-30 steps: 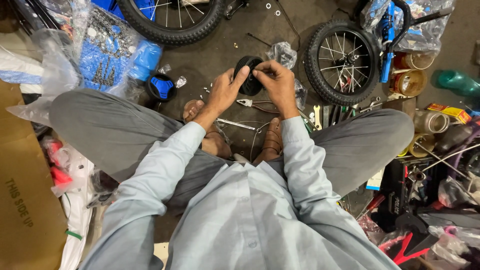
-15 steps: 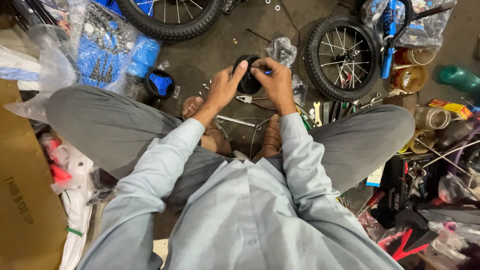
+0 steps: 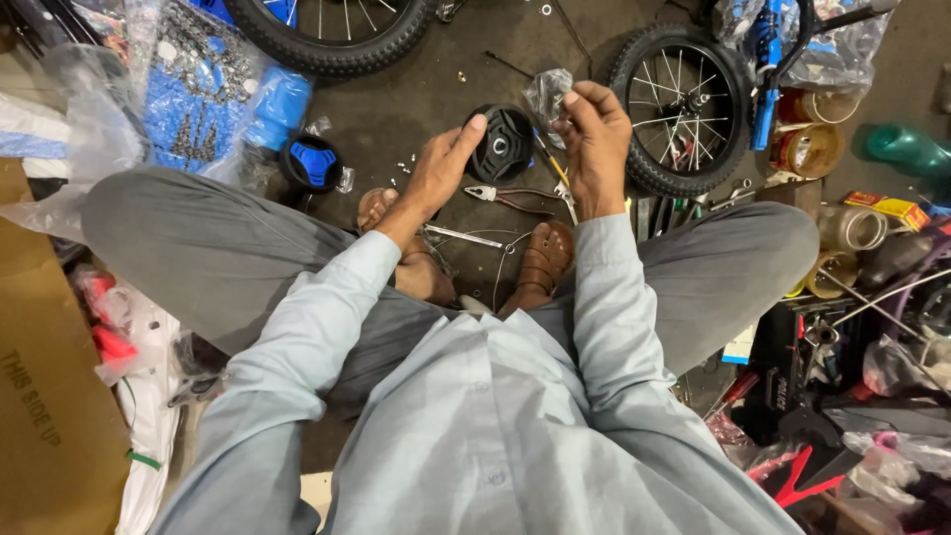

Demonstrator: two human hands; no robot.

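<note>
Head view: the left hand point(image 3: 436, 173) is closed on the rim of a small black wheel point(image 3: 500, 144) at upper centre of the frame, thumb pressed across its edge, the wheel's hub facing the camera. The right hand point(image 3: 594, 139), just right of the wheel and apart from it, has its fingertips pinched together on a crumpled clear plastic bag point(image 3: 548, 94). Directly below the wheel, a pair of pliers point(image 3: 510, 198) lies on the dark floor point(image 3: 416, 89), beside a brown sandal point(image 3: 543, 263) worn on one foot. To the right of the right hand, a spoked bicycle wheel point(image 3: 684, 104) with a black tyre lies near the knee. At upper left, a small blue and black wheel point(image 3: 312, 163) lies next to a blue part wrapped in plastic point(image 3: 208, 99).
</note>
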